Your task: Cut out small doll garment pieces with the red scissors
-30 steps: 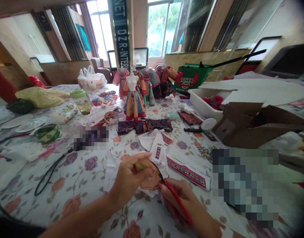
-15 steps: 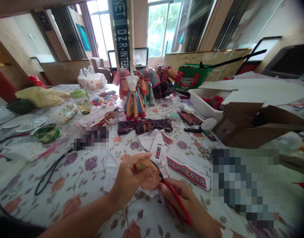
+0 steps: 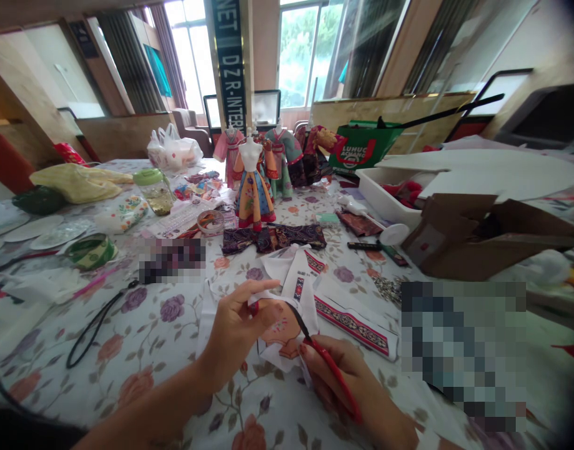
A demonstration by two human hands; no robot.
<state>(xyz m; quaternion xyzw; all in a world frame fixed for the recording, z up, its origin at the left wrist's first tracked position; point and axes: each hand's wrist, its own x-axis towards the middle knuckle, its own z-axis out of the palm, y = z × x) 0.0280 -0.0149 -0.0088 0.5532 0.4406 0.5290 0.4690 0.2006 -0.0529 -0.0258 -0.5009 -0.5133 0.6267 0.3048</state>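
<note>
Near the middle, my left hand [image 3: 233, 334] pinches an orange piece of printed fabric [image 3: 283, 325] at its left side, thumb on top. The piece has a small pink floral print, dark outlines and a white margin. My right hand [image 3: 345, 369] is closed round the red handles of a pair of scissors [image 3: 331, 367]. Their dark blades reach up along the right edge of the orange print; whether the fabric lies between them I cannot tell. Just behind the hands lie white cloth pieces with a patterned red and black trim strip [image 3: 352, 324].
Beyond the cloth lies a folded dark patterned fabric [image 3: 275, 239]. Miniature dress forms in costumes [image 3: 252, 181] stand behind it. An open cardboard box [image 3: 448, 240] and a white tray [image 3: 385, 194] are on the right. A lidded jar [image 3: 153, 190] and a green tape roll [image 3: 90, 251] are on the left.
My left hand has shifted slightly left and its grip on the fabric has changed. The orange piece has turned, showing more of its print. More of the scissor blade shows; my right hand barely moved.
</note>
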